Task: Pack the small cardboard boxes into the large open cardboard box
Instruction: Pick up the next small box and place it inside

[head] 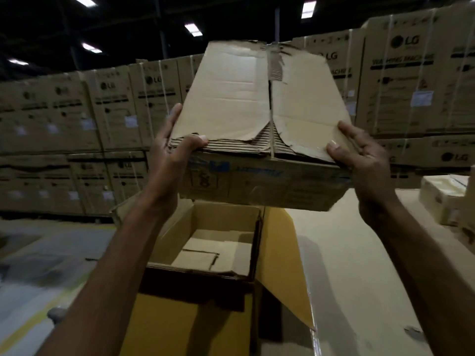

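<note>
I hold a worn small cardboard box [257, 104] up in the air with both hands, its torn top face tilted toward me and blue print on its near side. My left hand [169, 150] grips its near left corner, thumb on top. My right hand [359, 155] grips the near right corner the same way. Directly below stands the large open cardboard box [221, 217], flaps spread out, with flat cardboard pieces or small boxes [205, 253] lying at its bottom.
A wall of stacked washing machine cartons [77, 119] fills the background. A pale cardboard surface [347, 253] lies right of the open box, with a small whitish box [442, 196] at its far right. Grey floor with a yellow line [30, 319] lies at left.
</note>
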Tool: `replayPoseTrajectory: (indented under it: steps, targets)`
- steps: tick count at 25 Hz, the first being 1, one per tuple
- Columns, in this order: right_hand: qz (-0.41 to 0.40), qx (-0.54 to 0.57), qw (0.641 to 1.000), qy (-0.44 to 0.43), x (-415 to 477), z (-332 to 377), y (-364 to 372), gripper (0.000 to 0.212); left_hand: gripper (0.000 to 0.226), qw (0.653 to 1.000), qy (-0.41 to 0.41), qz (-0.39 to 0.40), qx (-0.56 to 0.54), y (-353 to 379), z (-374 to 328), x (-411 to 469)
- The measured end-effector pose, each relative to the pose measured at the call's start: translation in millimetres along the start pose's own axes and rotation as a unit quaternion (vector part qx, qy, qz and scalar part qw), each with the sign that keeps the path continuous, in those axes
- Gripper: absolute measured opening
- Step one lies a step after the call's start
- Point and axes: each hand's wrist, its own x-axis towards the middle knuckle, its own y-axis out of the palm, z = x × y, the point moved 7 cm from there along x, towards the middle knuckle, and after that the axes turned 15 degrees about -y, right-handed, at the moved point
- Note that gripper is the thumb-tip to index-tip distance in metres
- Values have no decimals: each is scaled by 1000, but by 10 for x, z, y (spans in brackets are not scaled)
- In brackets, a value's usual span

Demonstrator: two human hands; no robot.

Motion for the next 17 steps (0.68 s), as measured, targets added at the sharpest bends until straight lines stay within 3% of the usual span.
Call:
replayPoseTrajectory:
  steps: [8,12,15,17]
  targets:
    - [50,15,998,38,311,-157,1461,60,70,997,-9,-69,-43,-1166,303,746]
    - [84,-9,989,125,310,-695,1959,55,70,990,-66,-124,-26,-1502,775,919]
    - [110,-50,976,180,206,-1068,2175,52,67,984,-136,-105,42,-1645,1159,1058]
    - [123,-94,969,192,139,-1234,2240,43,52,978,-179,-76,77,-1672,1395,1111]
